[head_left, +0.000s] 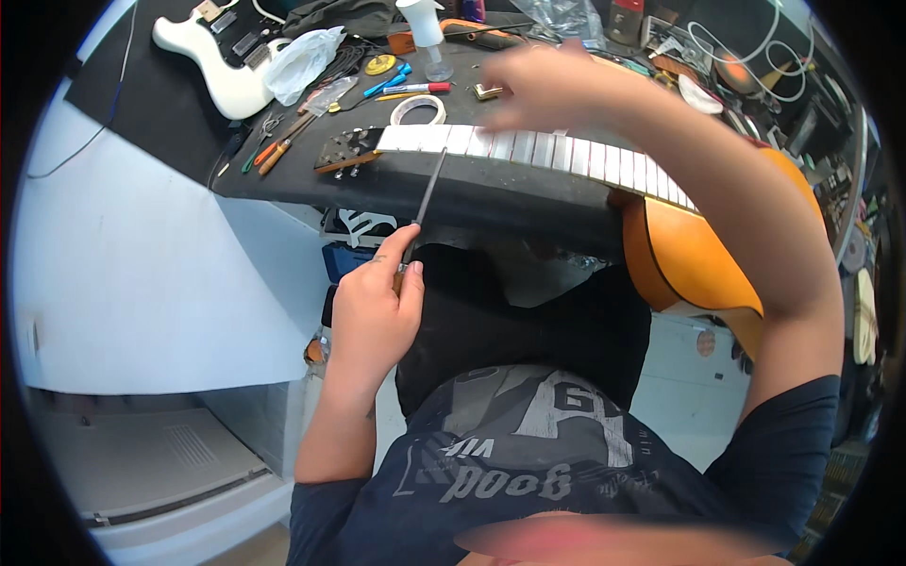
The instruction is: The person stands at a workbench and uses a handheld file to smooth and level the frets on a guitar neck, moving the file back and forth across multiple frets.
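Note:
My left hand (377,292) is closed around the handle of a slim dark file (430,193). The file's tip reaches the near edge of the guitar's fretboard (528,148), close to the headstock (342,153). White tape strips cover the wood between the frets. Across the neck stretches my right arm, with my right hand (543,87) above the bench just beyond the fretboard. Motion smears its fingers, so their grip is unclear. A small brass-coloured piece (486,91) shows beside them. The orange guitar body (694,250) lies to the right, partly hidden by my forearm.
A roll of masking tape (396,110) lies behind the neck, near a red marker (427,88) and a clear spray bottle (436,58). Screwdrivers (276,154) and a white electric guitar body (231,85) are at left. Cluttered tools and cables fill the far right.

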{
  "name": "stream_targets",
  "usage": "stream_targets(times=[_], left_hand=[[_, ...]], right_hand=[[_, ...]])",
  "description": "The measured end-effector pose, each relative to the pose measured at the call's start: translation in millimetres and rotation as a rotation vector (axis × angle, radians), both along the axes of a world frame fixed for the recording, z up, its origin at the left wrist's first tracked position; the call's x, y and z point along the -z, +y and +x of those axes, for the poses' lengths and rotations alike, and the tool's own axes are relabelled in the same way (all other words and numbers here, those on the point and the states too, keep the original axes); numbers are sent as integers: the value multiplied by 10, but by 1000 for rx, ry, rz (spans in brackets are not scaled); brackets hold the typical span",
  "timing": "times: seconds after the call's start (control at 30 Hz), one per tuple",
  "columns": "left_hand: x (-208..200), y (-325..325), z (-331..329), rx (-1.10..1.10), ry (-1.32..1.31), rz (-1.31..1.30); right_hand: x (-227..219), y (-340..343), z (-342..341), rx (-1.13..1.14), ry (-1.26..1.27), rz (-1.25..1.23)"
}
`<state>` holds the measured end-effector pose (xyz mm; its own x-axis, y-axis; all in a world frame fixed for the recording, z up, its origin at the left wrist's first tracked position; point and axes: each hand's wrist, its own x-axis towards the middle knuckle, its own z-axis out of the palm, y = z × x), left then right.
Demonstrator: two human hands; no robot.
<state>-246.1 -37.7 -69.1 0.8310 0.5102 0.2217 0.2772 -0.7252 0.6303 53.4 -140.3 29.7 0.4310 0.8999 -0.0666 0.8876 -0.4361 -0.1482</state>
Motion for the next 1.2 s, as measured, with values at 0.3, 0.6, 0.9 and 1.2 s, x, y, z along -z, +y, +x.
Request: stream_targets(times=[0.3, 0.6, 0.9, 1.2], left_hand=[[-90, -87, 306, -75, 115, 184], [-98, 184, 999, -12, 136, 142], [-254, 340, 1149, -22, 171, 74], [163, -29, 314, -94, 61, 34]], right_hand=[[528, -422, 72, -130, 41, -39], [589, -397, 199, -112, 48, -25], [568, -359, 111, -94, 43, 21], [616, -295, 117, -127, 32, 10]])
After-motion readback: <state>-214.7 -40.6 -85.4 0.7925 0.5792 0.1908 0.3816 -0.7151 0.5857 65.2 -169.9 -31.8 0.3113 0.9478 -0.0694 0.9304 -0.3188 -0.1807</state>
